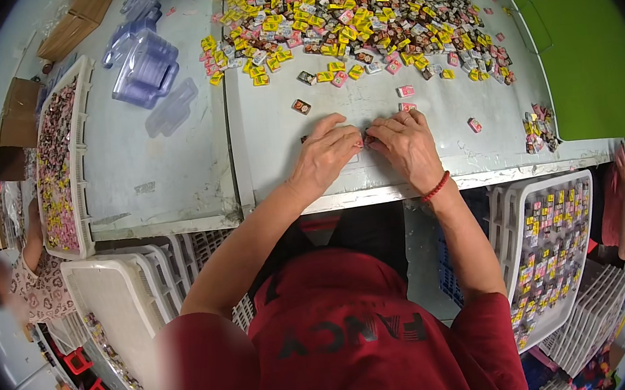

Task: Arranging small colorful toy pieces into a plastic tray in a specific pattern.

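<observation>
My left hand (324,156) and my right hand (408,143) meet over the near part of the table, both closed with fingertips pinched together. A small dark piece (366,137) shows between them, at my right fingertips. What my left fingers pinch is mostly hidden; a bit of pink shows at their tips. Close by lie a brown block-shaped piece (301,107), a pink and white one (406,91) and another pink one (474,125). Beyond them spreads a large heap of small yellow, pink, black and white pieces (355,23). A red bead bracelet circles my right wrist.
Clear plastic containers (147,68) stand on the left table, near a white crate of pieces (62,168). A green board (578,38) lies right, beside a small pile (540,129). A tray of sorted pieces (551,254) leans below right. Other people sit at both sides.
</observation>
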A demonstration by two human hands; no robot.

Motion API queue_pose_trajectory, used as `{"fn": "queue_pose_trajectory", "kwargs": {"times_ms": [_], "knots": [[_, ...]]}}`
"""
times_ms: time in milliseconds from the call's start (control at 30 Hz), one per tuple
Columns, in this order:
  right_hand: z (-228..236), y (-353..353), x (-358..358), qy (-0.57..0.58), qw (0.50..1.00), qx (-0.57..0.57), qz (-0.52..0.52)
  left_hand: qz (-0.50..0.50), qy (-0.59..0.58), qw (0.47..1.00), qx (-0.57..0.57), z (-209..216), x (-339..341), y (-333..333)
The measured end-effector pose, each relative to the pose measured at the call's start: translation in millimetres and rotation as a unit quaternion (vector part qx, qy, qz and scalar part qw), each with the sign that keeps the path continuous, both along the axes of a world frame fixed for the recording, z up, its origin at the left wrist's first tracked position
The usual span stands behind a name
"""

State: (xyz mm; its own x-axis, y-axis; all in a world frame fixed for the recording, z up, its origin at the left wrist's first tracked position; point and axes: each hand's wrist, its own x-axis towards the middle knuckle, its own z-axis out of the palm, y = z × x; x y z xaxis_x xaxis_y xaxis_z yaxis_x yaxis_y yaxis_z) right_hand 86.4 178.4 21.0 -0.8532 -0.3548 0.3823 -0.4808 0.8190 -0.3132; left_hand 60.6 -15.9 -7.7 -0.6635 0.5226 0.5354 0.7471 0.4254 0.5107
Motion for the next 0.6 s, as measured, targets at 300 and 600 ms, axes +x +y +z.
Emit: {"fn": "queue_pose_trajectory", "kwargs": {"times_ms": [300,600], "knots": [[3.1,1.0,-1.1,-0.020,1.000,0.016,-0.004,-0.001,-0.042,0.999,-0.005,3.1,-3.2,-1.9],[-13.2,-3.7,6.4,-0.022,0.990,-0.133,-0.034,0.014,-0.095,0.995,0.013,4.8,-0.7,-5.9]]}}
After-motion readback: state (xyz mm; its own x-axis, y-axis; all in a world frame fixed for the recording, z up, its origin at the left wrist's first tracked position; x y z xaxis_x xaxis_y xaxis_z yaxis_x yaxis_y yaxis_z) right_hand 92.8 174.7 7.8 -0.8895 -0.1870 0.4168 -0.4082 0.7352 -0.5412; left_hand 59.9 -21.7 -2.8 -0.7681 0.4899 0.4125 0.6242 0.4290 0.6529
